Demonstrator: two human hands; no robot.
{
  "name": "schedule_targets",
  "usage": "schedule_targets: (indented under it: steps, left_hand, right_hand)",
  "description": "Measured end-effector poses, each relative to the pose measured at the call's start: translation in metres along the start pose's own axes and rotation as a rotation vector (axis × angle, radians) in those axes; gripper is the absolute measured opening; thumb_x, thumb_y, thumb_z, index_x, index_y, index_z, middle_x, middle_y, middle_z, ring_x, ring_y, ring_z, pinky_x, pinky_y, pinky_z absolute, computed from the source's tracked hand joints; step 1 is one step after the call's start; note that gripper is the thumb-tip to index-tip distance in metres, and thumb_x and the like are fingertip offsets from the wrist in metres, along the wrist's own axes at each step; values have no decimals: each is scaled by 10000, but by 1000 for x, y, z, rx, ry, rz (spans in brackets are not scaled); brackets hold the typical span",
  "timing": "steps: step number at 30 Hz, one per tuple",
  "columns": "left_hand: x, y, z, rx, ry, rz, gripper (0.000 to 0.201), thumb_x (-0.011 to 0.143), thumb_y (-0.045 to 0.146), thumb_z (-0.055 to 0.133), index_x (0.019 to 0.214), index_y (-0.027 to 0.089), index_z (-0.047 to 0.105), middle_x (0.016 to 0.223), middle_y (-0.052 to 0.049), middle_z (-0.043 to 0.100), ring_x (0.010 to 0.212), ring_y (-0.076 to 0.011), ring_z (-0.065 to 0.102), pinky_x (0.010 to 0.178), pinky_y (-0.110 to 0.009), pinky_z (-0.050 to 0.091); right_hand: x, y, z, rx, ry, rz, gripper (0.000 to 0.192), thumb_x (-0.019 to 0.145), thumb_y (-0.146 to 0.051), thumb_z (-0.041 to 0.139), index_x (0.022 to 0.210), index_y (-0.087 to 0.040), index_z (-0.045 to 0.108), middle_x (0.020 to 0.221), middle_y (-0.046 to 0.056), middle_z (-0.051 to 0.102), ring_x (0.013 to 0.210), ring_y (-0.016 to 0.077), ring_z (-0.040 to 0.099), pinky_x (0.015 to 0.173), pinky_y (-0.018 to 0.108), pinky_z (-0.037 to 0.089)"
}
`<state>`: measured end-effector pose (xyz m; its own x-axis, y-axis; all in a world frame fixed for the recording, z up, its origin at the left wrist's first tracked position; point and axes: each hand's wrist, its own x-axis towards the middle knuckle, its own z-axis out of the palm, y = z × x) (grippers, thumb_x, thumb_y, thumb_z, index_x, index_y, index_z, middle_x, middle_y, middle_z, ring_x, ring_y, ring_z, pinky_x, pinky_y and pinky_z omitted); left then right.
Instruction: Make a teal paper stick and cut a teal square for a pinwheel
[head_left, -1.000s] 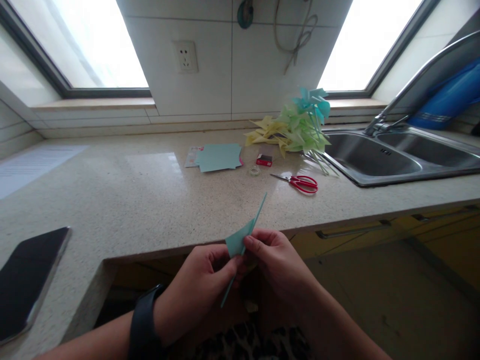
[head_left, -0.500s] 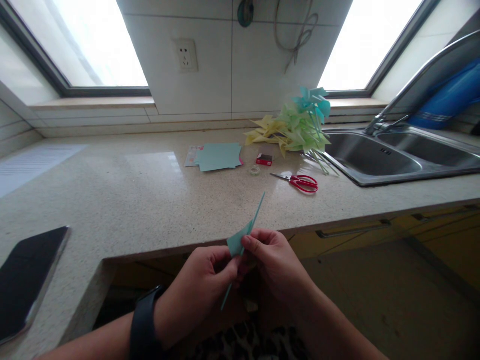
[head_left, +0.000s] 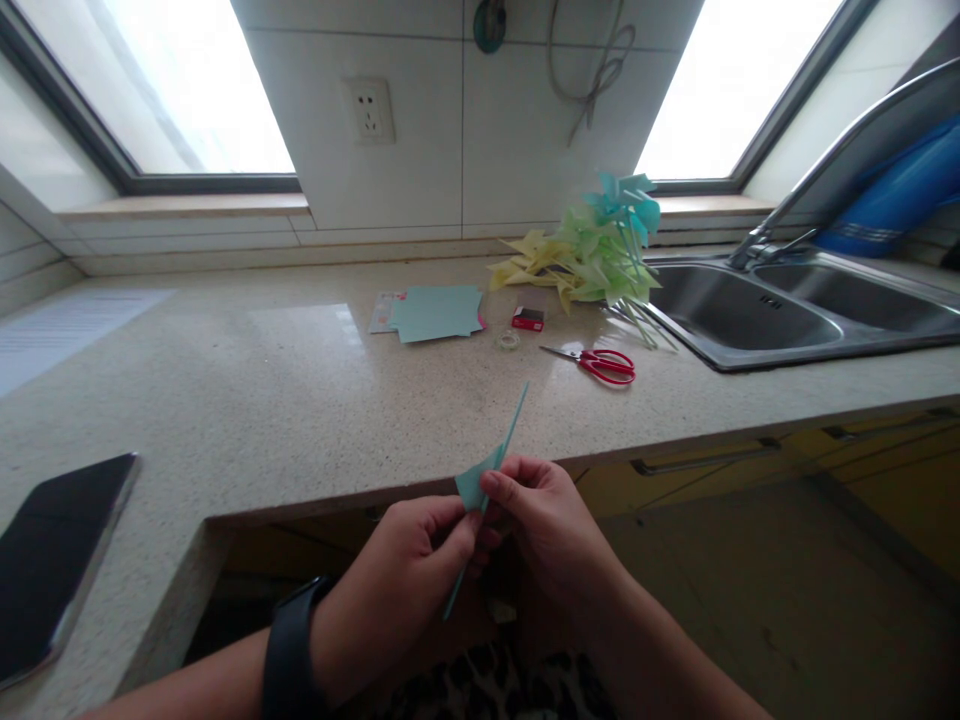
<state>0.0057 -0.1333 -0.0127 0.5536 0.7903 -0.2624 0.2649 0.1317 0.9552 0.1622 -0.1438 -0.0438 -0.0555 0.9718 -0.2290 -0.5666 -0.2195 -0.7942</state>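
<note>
My left hand [head_left: 427, 545] and my right hand [head_left: 536, 510] meet just in front of the counter's edge, both closed in a pinch. Between them is a light teal piece of paper [head_left: 472, 484], partly rolled around its slanting edge into a thin stick [head_left: 517, 410]. The stick's upper end points up and away to the right, and its lower end comes out beneath my left thumb. My right thumb presses on the paper where it meets the stick. My fingers hide part of the roll.
On the counter [head_left: 300, 400] are teal sheets [head_left: 439, 314], a tape roll [head_left: 508, 340], a small red box [head_left: 528, 318] and red-handled scissors [head_left: 607, 366]. Paper pinwheels [head_left: 592, 250] lie beside the sink [head_left: 750, 305]. A dark phone [head_left: 60, 555] and printed sheet [head_left: 67, 325] are at left.
Both hands keep hold of the paper and stick in nearly the same place. The stick has shifted only very slightly.
</note>
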Motion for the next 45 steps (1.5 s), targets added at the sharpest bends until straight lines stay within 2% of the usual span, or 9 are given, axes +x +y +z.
schedule_targets:
  steps: [12, 16, 20, 27, 33, 37, 40, 42, 45]
  left_hand:
    - [-2, 5, 0, 32, -18, 39, 333, 938, 433, 573, 910, 153, 750, 874, -66, 761, 802, -207, 646, 702, -304, 480]
    - [0, 8, -5, 77, 57, 6, 355, 898, 486, 634, 849, 162, 773, 836, -62, 774, 765, -206, 654, 687, -304, 477]
    - [1, 6, -9, 53, 135, 8, 261, 843, 432, 718, 864, 179, 778, 839, -56, 791, 773, -209, 687, 702, -301, 505]
    - [-1, 5, -7, 16, 117, 27, 234, 869, 381, 688, 886, 175, 797, 840, -62, 795, 774, -210, 692, 704, -303, 512]
    - [-1, 7, -8, 21, 131, 25, 262, 866, 412, 696, 828, 167, 780, 790, -58, 773, 735, -195, 659, 682, -294, 490]
    - [0, 8, -9, 15, 132, 15, 260, 881, 404, 680, 826, 169, 774, 791, -55, 766, 736, -186, 646, 675, -283, 479]
    - [-1, 9, -8, -33, 109, 21, 262, 876, 407, 687, 825, 163, 770, 790, -51, 757, 719, -175, 634, 672, -277, 478]
    - [-2, 9, -7, -75, 88, 26, 275, 876, 419, 686, 837, 158, 766, 791, -49, 749, 703, -166, 619, 659, -273, 472]
    - [-2, 8, -6, -97, 73, 18, 286, 880, 419, 680, 836, 149, 762, 762, -44, 725, 674, -154, 586, 635, -268, 455]
  right_hand:
    - [3, 5, 3, 18, 81, -15, 397, 636, -328, 927, 613, -179, 559, 505, -39, 617, 410, 74, 510, 399, 181, 391]
    - [1, 5, 6, 25, 127, -47, 412, 622, -303, 935, 594, -175, 544, 540, -36, 638, 466, 71, 540, 455, 177, 417]
    - [0, 6, 7, 20, 151, -87, 405, 621, -291, 935, 585, -169, 551, 550, -45, 627, 518, 66, 540, 513, 177, 425]
    - [-2, 4, 11, -1, 176, -101, 435, 603, -307, 942, 574, -175, 529, 530, -50, 600, 500, 71, 523, 504, 191, 416]
    - [-2, 2, 3, -22, 71, -73, 307, 697, -377, 892, 729, -172, 666, 609, -33, 642, 538, 79, 535, 547, 209, 441]
    - [-4, -3, -2, 7, -17, -32, 279, 761, -374, 848, 943, -180, 766, 814, 28, 750, 692, 117, 652, 686, 245, 512]
    - [-7, -7, -4, 1, -69, -3, 311, 766, -372, 845, 1005, -182, 789, 949, 70, 784, 818, 150, 703, 805, 279, 532]
    - [-7, -9, -4, -25, -93, 6, 298, 785, -374, 832, 1011, -184, 795, 928, 68, 786, 798, 148, 704, 799, 286, 534]
    - [-7, -9, -5, -48, -123, -14, 231, 826, -351, 800, 993, -192, 799, 801, 31, 761, 678, 119, 664, 694, 260, 522]
